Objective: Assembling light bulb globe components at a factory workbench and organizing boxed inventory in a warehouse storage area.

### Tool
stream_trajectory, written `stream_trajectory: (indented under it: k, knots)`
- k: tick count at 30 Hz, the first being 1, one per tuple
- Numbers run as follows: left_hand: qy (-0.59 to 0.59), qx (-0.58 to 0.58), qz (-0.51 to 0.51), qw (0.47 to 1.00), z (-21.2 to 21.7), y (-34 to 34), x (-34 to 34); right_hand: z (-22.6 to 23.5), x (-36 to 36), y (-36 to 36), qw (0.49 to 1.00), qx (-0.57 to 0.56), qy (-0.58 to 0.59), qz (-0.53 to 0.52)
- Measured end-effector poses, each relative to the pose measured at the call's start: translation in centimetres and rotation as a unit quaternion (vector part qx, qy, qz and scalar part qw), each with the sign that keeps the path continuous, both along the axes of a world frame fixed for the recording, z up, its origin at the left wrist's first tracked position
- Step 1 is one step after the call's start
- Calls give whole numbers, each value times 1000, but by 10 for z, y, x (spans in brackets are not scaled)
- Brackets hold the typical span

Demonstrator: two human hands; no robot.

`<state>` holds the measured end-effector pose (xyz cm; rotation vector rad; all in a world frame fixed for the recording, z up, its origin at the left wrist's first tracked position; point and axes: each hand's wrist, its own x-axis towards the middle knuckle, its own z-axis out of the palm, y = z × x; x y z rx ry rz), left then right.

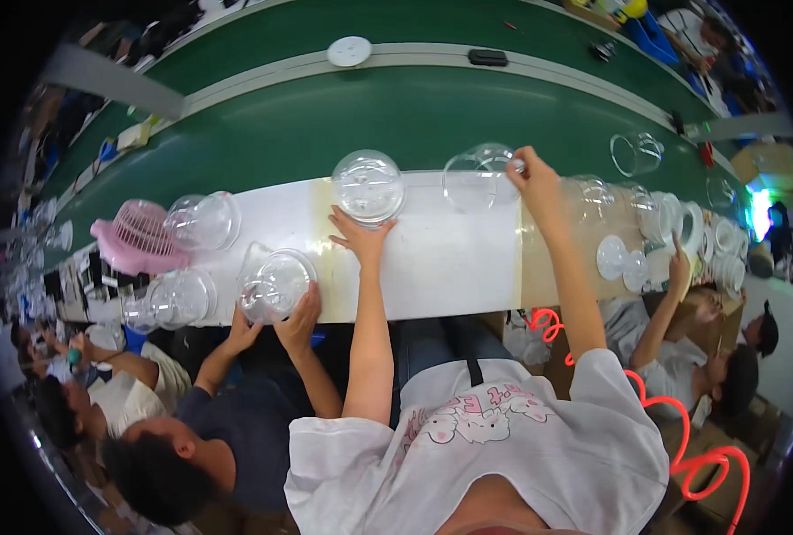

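My left hand (362, 239) has its fingers spread against the near edge of a clear round plastic bowl-like container (368, 183) standing on the white work surface. Out to the right, my right hand (534, 178) pinches the right end of a clear plastic jar (479, 178), which lies tilted over the far edge of the surface. That jar's exact kind is hard to make out through the transparent walls. Left of my arm, a co-worker's two hands (298, 316) hold another clear container (276, 281).
A pink plastic basket (142, 239) and several clear containers (202, 221) stand at the left. More clear parts (660, 218) crowd the right end. Beyond runs a green conveyor belt (263, 129) with a white disc (349, 52) on its divider. A red coiled hose (682, 446) hangs at the right.
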<state>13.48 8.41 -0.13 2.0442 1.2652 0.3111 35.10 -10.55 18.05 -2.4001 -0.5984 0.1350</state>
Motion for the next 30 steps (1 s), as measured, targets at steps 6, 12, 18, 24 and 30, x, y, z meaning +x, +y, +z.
stream_trajectory:
  k: [6, 12, 18, 24, 30]
  knots:
    - [-6, 74, 15, 997, -8, -1, 5, -22, -32, -18, 999, -51, 14, -10]
    - [-16, 18, -32, 999, 5, 12, 11, -16, -64, -12, 989, 4, -110, -101]
    - [39, 53, -31, 997, -6, 39, -6, 2, -138, 16, 981, 187, -44, -32]
    - [52, 84, 45, 994, -12, 61, -70, 31, -235, -47, 944, 119, 206, 226]
    - [4, 134, 85, 987, -15, 77, -138, 26, -263, -203, 854, 66, 435, 278]
